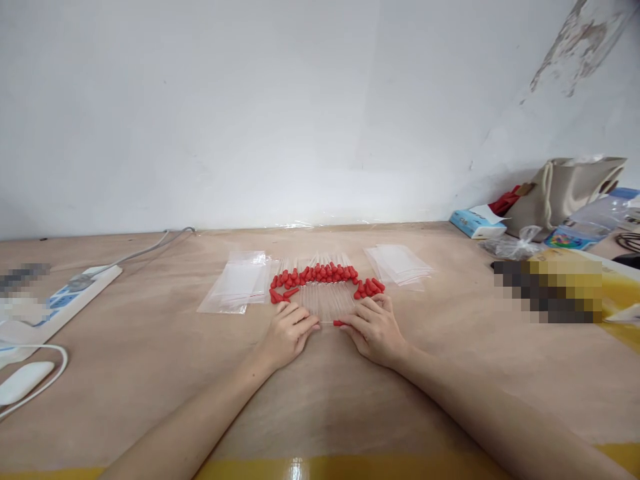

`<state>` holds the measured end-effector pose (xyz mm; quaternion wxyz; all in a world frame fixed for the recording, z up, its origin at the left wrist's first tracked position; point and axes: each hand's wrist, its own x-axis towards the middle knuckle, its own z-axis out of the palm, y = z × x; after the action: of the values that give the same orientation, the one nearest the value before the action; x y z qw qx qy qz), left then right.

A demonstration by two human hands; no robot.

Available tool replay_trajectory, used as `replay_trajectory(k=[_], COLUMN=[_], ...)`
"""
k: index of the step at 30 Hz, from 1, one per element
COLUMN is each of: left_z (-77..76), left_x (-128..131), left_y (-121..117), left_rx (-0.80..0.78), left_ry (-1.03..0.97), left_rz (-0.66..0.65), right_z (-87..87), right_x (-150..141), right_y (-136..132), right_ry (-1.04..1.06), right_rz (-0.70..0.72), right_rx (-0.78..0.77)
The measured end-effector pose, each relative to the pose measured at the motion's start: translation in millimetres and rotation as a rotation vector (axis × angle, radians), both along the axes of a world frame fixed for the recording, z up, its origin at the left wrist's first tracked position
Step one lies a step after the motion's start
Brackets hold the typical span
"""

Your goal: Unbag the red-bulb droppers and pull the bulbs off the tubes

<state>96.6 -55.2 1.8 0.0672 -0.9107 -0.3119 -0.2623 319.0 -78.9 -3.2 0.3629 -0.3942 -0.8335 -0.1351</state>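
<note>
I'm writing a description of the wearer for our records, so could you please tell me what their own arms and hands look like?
The left hand and right hand are bare, without gloves. The left forearm and right forearm show no sleeve, watch, bracelet or cable.

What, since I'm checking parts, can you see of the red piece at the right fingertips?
The red piece is small and plain, of what looks like rubber. It lies roughly level, left to right, on the near side of the row of clear tubes. The right hand grips and hides its right end; its left end meets a thin clear stem reaching to the left hand. How they join is too small to tell.
</note>
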Motion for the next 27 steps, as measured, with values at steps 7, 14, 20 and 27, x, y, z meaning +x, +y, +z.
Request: replay_trajectory(k=[7, 14, 20, 27], left_z=[0.0, -2.9, -4.3, -2.2], left_x=[0, -18, -19, -16], left_y=[-2, 6, 19, 22], left_rx=[-0.026, -0.071, -0.015, 0.002], left_ry=[0.005, -0.193, -0.263, -0.236], left_rz=[-0.011, 0.075, 0.203, 0.158], right_z=[0.8, -0.5, -0.7, -6.1], right_x=[0, 21, 31, 58], right_y=[-2, 4, 22, 45], right_ry=[-0.038, 0.075, 0.427, 0.697], right_rz=[0.001, -0.086, -0.051, -0.335], right_rx=[-0.006, -0.049, -0.098, -0.122])
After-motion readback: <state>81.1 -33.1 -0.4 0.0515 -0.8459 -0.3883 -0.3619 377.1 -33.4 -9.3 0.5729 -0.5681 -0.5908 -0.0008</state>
